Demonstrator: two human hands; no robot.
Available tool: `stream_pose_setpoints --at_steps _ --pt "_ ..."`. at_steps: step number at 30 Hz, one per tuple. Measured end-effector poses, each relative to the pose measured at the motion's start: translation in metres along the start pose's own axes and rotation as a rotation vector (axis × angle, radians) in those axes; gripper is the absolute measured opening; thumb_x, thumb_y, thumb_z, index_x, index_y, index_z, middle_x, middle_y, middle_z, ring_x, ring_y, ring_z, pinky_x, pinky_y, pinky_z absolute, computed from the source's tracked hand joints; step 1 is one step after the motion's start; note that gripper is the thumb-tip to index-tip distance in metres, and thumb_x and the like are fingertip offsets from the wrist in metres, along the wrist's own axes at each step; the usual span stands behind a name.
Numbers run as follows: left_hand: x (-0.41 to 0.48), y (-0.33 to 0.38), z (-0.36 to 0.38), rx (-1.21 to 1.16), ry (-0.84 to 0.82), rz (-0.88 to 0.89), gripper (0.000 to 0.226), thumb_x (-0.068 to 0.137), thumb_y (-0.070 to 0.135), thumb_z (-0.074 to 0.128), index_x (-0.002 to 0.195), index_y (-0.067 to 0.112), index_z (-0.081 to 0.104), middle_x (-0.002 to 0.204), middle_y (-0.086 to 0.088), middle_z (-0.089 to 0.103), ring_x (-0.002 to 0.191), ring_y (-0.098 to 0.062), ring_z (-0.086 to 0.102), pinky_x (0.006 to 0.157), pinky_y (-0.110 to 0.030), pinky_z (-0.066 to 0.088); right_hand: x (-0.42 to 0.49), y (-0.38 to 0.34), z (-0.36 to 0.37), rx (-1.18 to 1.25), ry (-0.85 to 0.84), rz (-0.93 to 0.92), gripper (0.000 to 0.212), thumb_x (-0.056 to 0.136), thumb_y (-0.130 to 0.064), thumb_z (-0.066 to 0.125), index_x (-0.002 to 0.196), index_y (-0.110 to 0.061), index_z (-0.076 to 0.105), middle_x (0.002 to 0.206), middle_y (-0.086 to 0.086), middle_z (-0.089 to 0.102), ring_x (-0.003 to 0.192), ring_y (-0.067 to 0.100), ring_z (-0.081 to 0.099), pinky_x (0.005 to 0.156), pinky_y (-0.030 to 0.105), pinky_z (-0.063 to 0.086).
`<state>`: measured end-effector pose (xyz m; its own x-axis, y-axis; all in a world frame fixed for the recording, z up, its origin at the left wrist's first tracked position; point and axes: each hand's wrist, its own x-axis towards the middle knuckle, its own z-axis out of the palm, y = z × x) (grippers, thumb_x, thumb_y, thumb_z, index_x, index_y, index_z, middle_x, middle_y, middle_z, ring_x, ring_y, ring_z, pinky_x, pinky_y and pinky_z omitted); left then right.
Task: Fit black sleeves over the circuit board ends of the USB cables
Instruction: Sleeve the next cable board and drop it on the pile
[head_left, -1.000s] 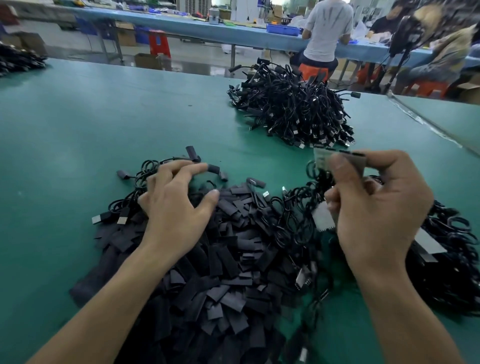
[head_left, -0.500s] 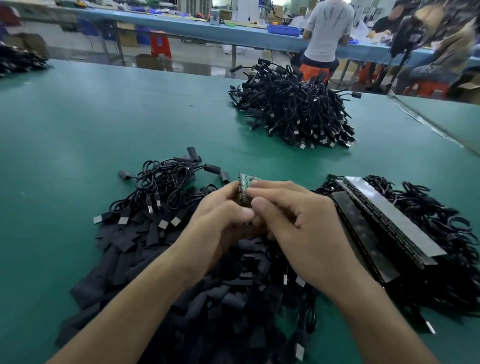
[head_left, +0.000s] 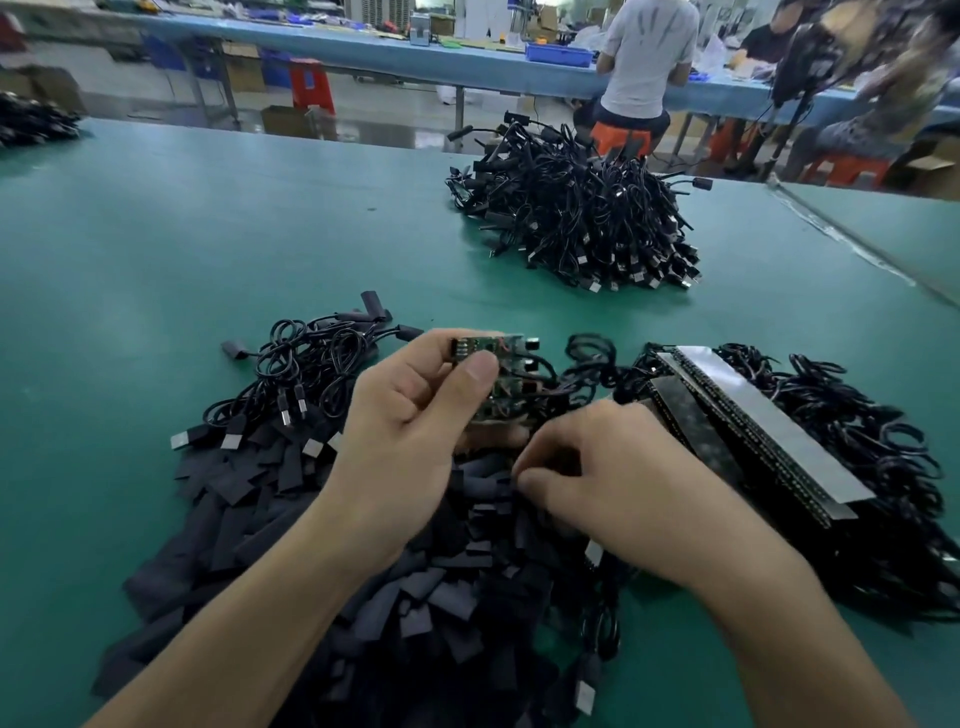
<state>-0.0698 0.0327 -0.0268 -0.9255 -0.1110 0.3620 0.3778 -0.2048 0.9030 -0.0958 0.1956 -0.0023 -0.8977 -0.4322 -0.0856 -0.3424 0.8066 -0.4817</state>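
My left hand (head_left: 415, 431) grips a small fan of green circuit boards (head_left: 501, 376), each on the end of a black USB cable, held up over the heap. My right hand (head_left: 613, 483) is lower, fingers curled down into the heap of flat black sleeves (head_left: 311, 545), pinching at one; the sleeve itself is hidden by my fingers. To the left lies a small bundle of cables with sleeves on their ends (head_left: 306, 364). To the right, rows of boards taped in strips (head_left: 753, 426) lie on coiled cables.
A big pile of black USB cables (head_left: 576, 213) sits further back on the green table (head_left: 156, 249). Another dark pile (head_left: 31, 122) is at the far left edge. Beyond the table, people sit at a blue bench (head_left: 467, 67) on orange stools.
My left hand has taken the circuit boards and lifted them. My right hand has left the boards and dropped into the sleeve heap.
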Motion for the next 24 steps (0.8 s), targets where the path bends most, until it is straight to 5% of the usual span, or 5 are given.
stream_pose_setpoints --at_steps 5,12,15,19,24 --pt "0.009 0.019 -0.015 -0.337 0.024 0.007 0.017 0.094 0.023 0.054 0.087 0.022 0.070 0.096 -0.006 0.068 0.086 -0.021 0.069 0.075 -0.041 0.058 0.000 0.004 0.006 -0.274 -0.186 0.019 0.059 0.088 -0.044 0.068 0.141 -0.041 0.042 0.140 -0.007 0.046 0.132 0.018 0.040 0.108 0.037 0.039" --pt "0.019 0.016 -0.030 -0.491 0.319 -0.169 0.022 0.086 0.037 0.062 0.077 0.020 0.052 0.056 0.005 0.056 0.058 -0.012 0.056 0.074 -0.028 0.051 0.004 0.016 0.004 0.239 0.262 0.115 0.012 0.085 -0.029 0.074 0.081 -0.021 0.066 0.076 -0.002 0.066 0.067 0.011 0.064 0.064 0.040 0.058" --pt "0.023 0.011 -0.037 -0.526 0.473 -0.269 0.033 0.088 0.045 0.061 0.071 0.017 0.054 0.051 0.004 0.048 0.051 -0.009 0.048 0.060 -0.021 0.052 0.008 0.020 -0.005 0.138 0.439 -0.002 0.027 0.081 -0.028 0.079 0.102 -0.030 0.063 0.093 -0.010 0.065 0.086 0.008 0.062 0.083 0.035 0.055" --pt "0.023 0.013 -0.036 -0.674 0.528 -0.300 0.039 0.083 0.043 0.066 0.056 0.016 0.057 0.042 0.008 0.044 0.037 -0.002 0.044 0.062 -0.022 0.061 0.010 0.022 -0.003 -0.148 0.086 -0.079 0.076 0.076 -0.043 0.080 0.143 -0.045 0.042 0.141 -0.014 0.045 0.131 0.012 0.036 0.107 0.029 0.029" --pt "0.021 0.013 -0.038 -0.778 0.464 -0.267 0.030 0.086 0.038 0.064 0.067 0.015 0.068 0.039 0.009 0.038 0.041 -0.003 0.037 0.060 -0.016 0.051 0.021 0.026 0.015 -0.067 0.317 -0.099 0.017 0.092 -0.028 0.067 0.109 -0.027 0.071 0.103 -0.002 0.071 0.100 0.023 0.061 0.088 0.039 0.049"
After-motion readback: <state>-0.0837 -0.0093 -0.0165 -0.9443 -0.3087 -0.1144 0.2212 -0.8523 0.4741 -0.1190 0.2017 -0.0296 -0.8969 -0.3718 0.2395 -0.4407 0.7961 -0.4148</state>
